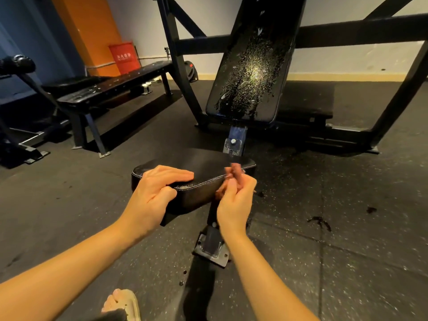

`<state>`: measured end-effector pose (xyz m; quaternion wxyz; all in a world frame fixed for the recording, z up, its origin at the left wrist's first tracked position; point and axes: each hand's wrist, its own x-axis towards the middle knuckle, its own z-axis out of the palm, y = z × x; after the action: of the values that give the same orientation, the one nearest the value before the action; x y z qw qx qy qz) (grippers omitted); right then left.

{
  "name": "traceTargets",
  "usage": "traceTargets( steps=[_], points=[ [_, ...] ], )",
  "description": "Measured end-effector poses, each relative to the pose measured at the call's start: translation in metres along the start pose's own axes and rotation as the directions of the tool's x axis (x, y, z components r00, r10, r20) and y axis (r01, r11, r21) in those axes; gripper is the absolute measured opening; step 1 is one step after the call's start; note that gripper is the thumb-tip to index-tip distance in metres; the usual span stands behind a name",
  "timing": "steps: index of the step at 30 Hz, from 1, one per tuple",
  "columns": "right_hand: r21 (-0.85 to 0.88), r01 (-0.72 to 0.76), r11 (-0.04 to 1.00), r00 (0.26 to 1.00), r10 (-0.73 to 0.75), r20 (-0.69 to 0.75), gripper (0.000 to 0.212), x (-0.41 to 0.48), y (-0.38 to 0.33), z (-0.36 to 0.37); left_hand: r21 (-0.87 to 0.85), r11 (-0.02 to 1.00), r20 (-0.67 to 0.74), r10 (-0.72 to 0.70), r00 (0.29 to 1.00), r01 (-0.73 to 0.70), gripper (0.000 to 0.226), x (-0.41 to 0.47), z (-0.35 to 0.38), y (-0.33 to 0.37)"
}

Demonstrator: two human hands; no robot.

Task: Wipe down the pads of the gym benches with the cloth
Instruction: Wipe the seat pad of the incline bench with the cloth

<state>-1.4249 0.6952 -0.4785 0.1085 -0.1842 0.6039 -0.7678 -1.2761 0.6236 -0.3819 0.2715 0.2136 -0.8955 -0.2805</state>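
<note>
Speckled black rubber floor (pixel 347 262) bore the incline bench's bolted base plate (pixel 212 249), a flat bench (pixel 115 86) at left, dark blotches (pixel 320 222) at right, and a sandalled foot (pixel 122 302) nearest the viewer. The seat pad (pixel 208 167), stitched at its edge, carried the left hand (pixel 155 191).

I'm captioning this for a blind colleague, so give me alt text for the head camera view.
A person's left hand rests flat on the front corner of a seat pad while the right hand pinches a blurred reddish cloth at its right edge. Behind stands a tilted back pad with a flaking surface; a flat bench is at left.
</note>
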Motion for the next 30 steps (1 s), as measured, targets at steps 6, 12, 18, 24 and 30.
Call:
traceTargets(
  steps=[6, 12, 18, 24, 30],
  points=[
    [-0.011, 0.407, 0.914, 0.910, -0.404, 0.099, 0.006, -0.060, -0.004, 0.034, -0.012, 0.999, 0.017, 0.048, 0.999, -0.048, 0.052, 0.001, -0.001, 0.001],
    [-0.158, 0.213, 0.964, 0.973, -0.223, -0.050, 0.024, 0.010, 0.035, 0.004, 0.008, 0.999, -0.024, 0.044, 0.999, -0.044, 0.056, 0.000, 0.003, -0.003],
    [0.043, 0.202, 0.978, 0.975, -0.196, -0.104, 0.016, 0.004, 0.028, 0.026, 0.019, 0.999, -0.026, 0.038, 0.999, -0.037, 0.055, -0.003, 0.003, 0.001],
    [-0.103, 0.315, 0.943, 0.946, -0.321, -0.043, 0.029, 0.040, 0.050, 0.007, 0.038, 0.999, -0.032, 0.036, 0.999, -0.035, 0.055, 0.000, 0.005, -0.003],
    [-0.157, -0.040, 0.987, 0.988, 0.016, -0.151, 0.019, 0.057, 0.040, -0.002, 0.029, 0.999, -0.029, 0.028, 0.999, -0.027, 0.057, -0.003, 0.004, 0.000]
  ],
)
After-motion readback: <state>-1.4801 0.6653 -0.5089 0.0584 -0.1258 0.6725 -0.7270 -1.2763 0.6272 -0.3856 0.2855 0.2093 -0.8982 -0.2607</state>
